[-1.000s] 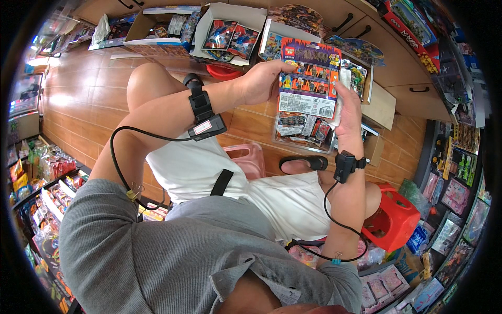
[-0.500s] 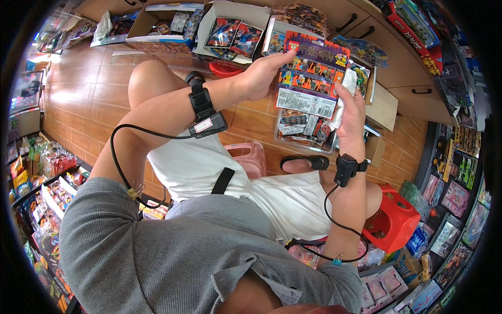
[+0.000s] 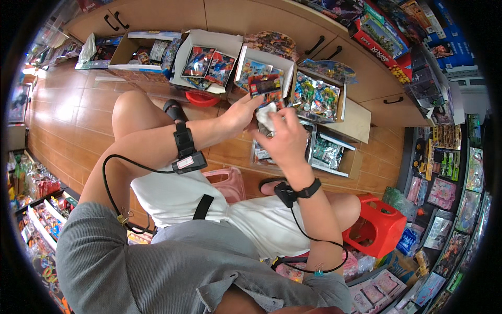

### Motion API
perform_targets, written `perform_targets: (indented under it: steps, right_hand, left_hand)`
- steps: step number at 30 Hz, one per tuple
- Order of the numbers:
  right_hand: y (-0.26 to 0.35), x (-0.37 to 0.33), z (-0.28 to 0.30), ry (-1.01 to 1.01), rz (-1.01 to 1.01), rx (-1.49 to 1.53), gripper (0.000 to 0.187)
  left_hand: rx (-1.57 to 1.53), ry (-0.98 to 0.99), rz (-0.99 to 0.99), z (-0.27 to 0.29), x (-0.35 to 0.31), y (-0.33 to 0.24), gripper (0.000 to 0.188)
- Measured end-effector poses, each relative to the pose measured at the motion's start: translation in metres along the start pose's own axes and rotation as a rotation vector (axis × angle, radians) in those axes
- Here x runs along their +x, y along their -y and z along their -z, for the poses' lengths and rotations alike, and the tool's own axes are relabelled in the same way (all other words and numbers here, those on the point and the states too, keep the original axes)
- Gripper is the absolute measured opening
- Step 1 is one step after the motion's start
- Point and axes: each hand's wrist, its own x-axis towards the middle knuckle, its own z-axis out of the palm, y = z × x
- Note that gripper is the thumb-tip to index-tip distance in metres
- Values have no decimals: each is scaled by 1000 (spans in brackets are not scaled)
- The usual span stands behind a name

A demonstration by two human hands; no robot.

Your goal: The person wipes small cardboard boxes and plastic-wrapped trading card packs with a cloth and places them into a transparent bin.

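My left hand is closed on the edge of a dark, colourful toy packet, its thumb lying on the packet's near side. The packet is tilted, so only its upper part shows. My right hand holds a crumpled white cloth between bent fingers, against or just over the packet's lower part. Whether the cloth touches the packet is hard to see. Below both hands, partly hidden, stands a clear plastic bin with packets in it.
In a row along the wooden cabinets stand open boxes of packets, among them a white box and a box of green-printed packets. A red stool stands at my right, a pink stool between my legs. Stocked shelves line the right.
The packet has come lower and been tilted away from its flat, facing position. My right hand has left the packet's right edge and moved left across it with the cloth. The view has shifted rightward.
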Motion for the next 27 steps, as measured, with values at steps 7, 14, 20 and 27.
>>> perform_targets:
  steps: [7, 14, 20, 27]
  right_hand:
    - [-13, -1, -17, -14, 22, -112, 19]
    - [-103, 16, -12, -189, -421, 252, 18]
    - [-136, 35, -13, -400, -824, 986, 18]
    - [-117, 50, -58, -269, -902, 836, 29]
  left_hand:
    - [-17, -70, 102, -3, -4, -13, 38]
    - [154, -59, 88, -2, -10, -18, 45]
    - [504, 178, 280, 10, -14, -5, 40]
    - [1384, 545, 2, 9, -38, 4, 45]
